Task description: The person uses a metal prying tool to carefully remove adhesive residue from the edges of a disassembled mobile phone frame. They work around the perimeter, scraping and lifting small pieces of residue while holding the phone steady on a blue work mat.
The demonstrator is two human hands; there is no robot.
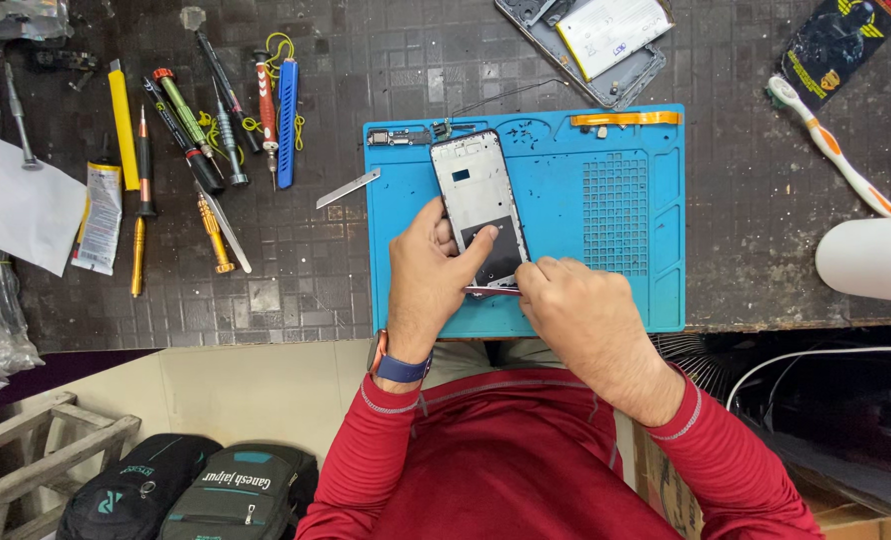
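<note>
Two hands on one phone frame [481, 205], lying on the blue mat [616, 290]. Left hand [428, 275] pressed on its lower edge, thumb across the dark patch; right hand [564, 300] pinched on thin tweezers [491, 290] at the bottom edge. Screwdrivers [201, 130] well apart, left of the mat.

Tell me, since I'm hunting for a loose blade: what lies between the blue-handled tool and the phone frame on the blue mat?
In the head view, a slim silver metal blade lies there, on the dark tiled tabletop.
</note>
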